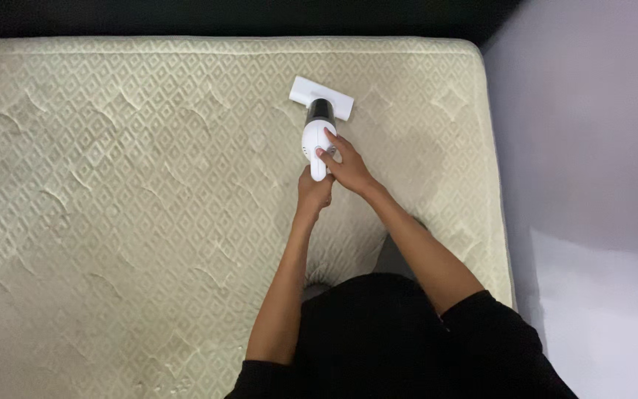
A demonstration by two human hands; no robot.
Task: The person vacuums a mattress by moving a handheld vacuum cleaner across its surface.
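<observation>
A small white handheld vacuum [317,125] with a wide flat nozzle [322,97] rests on a bare beige mattress [134,199] with a quilted diamond pattern. My left hand [314,191] is closed around the rear end of its handle. My right hand [342,164] lies over the handle from the right, fingers pressing on the white body near a dark band. Both arms reach forward from black sleeves.
The mattress's right edge [498,185] runs along a pale grey floor [592,185]. A dark strip [223,16] lies beyond the far edge. My dark-clothed body [385,340] leans over the near side.
</observation>
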